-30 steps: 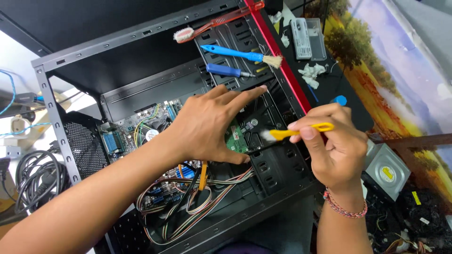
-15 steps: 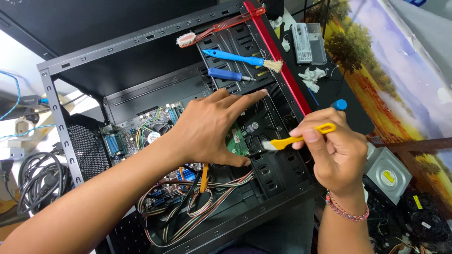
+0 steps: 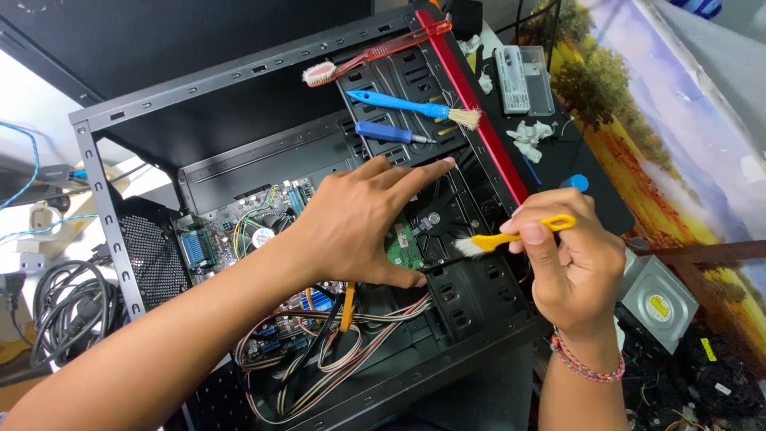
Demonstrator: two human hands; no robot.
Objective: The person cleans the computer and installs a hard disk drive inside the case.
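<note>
Head view | left hand (image 3: pixel 363 227) flat, fingers spread on hard drive (image 3: pixel 431 231) | right hand (image 3: pixel 574 267) pinching yellow brush (image 3: pixel 515 235)

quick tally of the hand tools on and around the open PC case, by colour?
Yellow: 1, small yellow brush in the right hand, bristles at the hard drive under the left hand.
Blue: 2, blue brush and blue screwdriver lying on the drive cage.
Red: 1, red toothbrush on the case edge.
Total: 4
</note>
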